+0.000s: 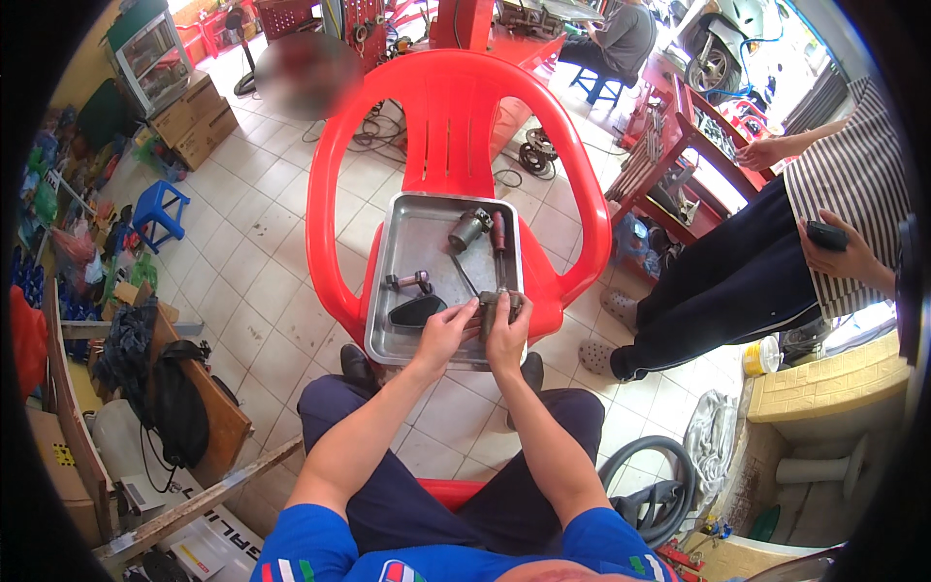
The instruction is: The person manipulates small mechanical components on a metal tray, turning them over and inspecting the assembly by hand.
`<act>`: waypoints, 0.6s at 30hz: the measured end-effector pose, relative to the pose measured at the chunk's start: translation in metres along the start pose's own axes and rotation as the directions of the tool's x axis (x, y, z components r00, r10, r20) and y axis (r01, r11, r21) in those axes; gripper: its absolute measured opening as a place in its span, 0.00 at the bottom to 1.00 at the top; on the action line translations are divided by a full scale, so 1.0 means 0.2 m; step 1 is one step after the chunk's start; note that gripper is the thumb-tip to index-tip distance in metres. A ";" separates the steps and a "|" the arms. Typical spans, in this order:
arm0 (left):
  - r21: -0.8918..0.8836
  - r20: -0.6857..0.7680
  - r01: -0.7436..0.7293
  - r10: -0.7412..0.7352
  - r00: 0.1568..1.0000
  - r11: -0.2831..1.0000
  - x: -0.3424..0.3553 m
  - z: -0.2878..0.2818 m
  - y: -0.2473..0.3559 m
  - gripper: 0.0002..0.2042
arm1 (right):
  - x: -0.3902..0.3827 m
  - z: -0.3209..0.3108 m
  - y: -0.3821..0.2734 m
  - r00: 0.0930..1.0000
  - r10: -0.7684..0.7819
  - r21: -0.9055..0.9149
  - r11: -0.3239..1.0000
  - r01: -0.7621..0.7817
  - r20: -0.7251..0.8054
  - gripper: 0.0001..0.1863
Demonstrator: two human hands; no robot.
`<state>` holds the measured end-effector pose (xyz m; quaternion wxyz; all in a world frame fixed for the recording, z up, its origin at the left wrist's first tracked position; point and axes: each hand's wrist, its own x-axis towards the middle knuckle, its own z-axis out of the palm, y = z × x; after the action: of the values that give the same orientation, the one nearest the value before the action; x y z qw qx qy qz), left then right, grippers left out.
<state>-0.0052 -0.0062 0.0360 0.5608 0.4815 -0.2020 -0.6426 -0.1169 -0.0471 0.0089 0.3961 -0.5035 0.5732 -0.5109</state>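
Note:
Both my hands meet over the lower right of a metal tray, which rests on the seat of a red plastic chair. Between them is a small grey-brown metal part, partly covered by fingers. My left hand pinches its left side, while my right hand grips it from the right. Beyond them in the tray lie a cylindrical metal part, a screwdriver with a red handle and a thin dark rod. Left of my hands are a small bolt-like part and a black rounded piece.
A person in a striped top stands close on the right, holding a dark object, beside a red tool cart. A blue stool stands left. Another person sits far back. A black hose coils at lower right.

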 end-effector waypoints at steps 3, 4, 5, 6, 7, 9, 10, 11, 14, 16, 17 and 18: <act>-0.044 -0.019 -0.016 0.015 1.000 0.999 0.00 -0.01 -0.01 0.18 | -0.01 0.00 -0.02 1.000 0.001 0.011 1.000 -0.001 0.006 0.21; -0.028 -0.031 -0.010 0.010 0.999 1.000 0.00 -0.02 -0.02 0.18 | -0.01 0.00 -0.03 1.000 0.003 0.008 1.000 -0.003 0.009 0.21; -0.015 -0.039 -0.003 0.002 0.999 1.000 0.00 -0.01 -0.02 0.18 | -0.01 -0.01 -0.03 1.000 0.003 0.002 1.000 -0.003 0.008 0.21; -0.002 -0.046 0.005 -0.005 0.999 1.000 0.01 0.00 -0.02 0.18 | -0.01 -0.01 -0.03 1.000 0.006 -0.002 1.000 -0.006 0.010 0.21; 0.009 -0.026 0.009 -0.009 1.000 1.000 0.01 0.00 -0.02 0.18 | 0.00 0.00 -0.01 1.000 0.009 -0.006 1.000 -0.009 0.012 0.21; 0.028 0.013 0.019 -0.020 1.000 0.999 0.02 -0.01 -0.02 0.18 | 0.00 -0.01 -0.01 1.000 0.013 -0.017 1.000 -0.013 0.014 0.21; 0.014 0.006 0.013 -0.013 1.000 1.000 0.02 -0.01 -0.02 0.18 | -0.01 -0.01 -0.01 1.000 0.014 -0.021 1.000 -0.014 0.014 0.22; 0.000 -0.001 0.007 -0.007 1.000 1.000 0.00 0.00 -0.01 0.17 | -0.01 -0.01 -0.01 1.000 0.016 -0.025 1.000 -0.016 0.012 0.22; -0.031 -0.031 -0.024 0.023 0.999 0.999 -0.02 0.01 0.01 0.18 | 0.00 -0.01 -0.03 1.000 0.008 0.005 1.000 -0.008 0.010 0.23; -0.041 -0.053 -0.035 0.033 0.998 0.999 -0.01 0.01 0.00 0.19 | -0.01 0.00 -0.04 1.000 0.017 0.009 1.000 -0.017 0.012 0.23; -0.043 -0.059 -0.034 0.031 0.998 0.998 0.00 0.01 -0.01 0.19 | -0.01 -0.01 -0.05 1.000 0.020 0.009 1.000 -0.020 0.012 0.23; -0.046 -0.065 -0.032 0.029 0.997 0.998 0.00 0.01 -0.02 0.19 | -0.01 -0.01 -0.03 1.000 0.014 0.000 1.000 -0.014 0.014 0.23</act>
<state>-0.0081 -0.0059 0.0336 0.5879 0.4856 -0.1760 -0.6226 -0.1171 -0.0449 0.0158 0.4037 -0.5030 0.5738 -0.5048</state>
